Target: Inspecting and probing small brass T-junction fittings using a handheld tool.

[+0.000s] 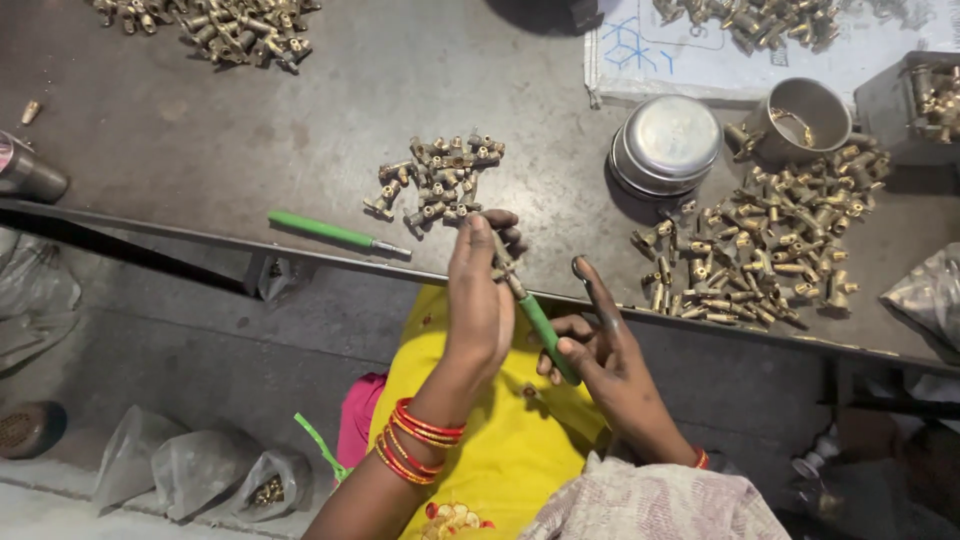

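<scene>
My left hand [480,295] is closed around a small brass fitting [502,262], held upright just in front of the table edge. My right hand [598,355] grips a green-handled screwdriver [545,335], whose metal tip meets the fitting; the index finger points up. A small pile of brass fittings [438,178] lies on the dark metal table [250,120] just beyond my left hand. A larger pile of brass fittings [770,240] sits to the right. A second green-handled tool [335,232] lies on the table near its front edge.
Stacked steel bowls [668,145] and a steel cup [800,120] stand at the back right. More brass fittings heap at the back left [235,28] and on white paper [760,20]. Plastic bags [195,465] lie on the floor at lower left.
</scene>
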